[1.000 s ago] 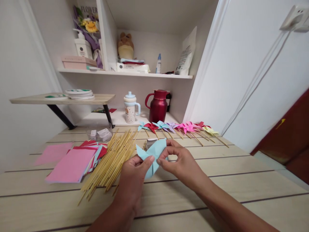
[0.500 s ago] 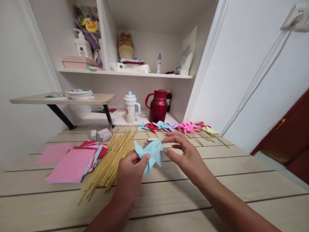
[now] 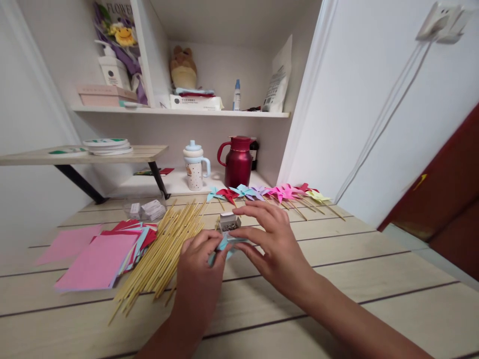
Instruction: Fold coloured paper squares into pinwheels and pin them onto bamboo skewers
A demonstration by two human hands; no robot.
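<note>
Compared with half a second ago, the folded pale-blue paper pinwheel [image 3: 223, 243] has tipped nearly edge-on, and the right hand [image 3: 275, 242] has come in to its edge. Head view: it sits mid-frame above the pale wooden plank counter [image 3: 269, 309], the left hand [image 3: 200, 267] keeping its grip clamped on it; whether the right grip pinches it, I cannot tell. Just beyond stands a small open box of metal bits [image 3: 227, 216]. Thin yellowish sticks [image 3: 164, 254] lie left of centre; multicoloured paper pinwheels on sticks [image 3: 258, 193] line up right of centre.
</note>
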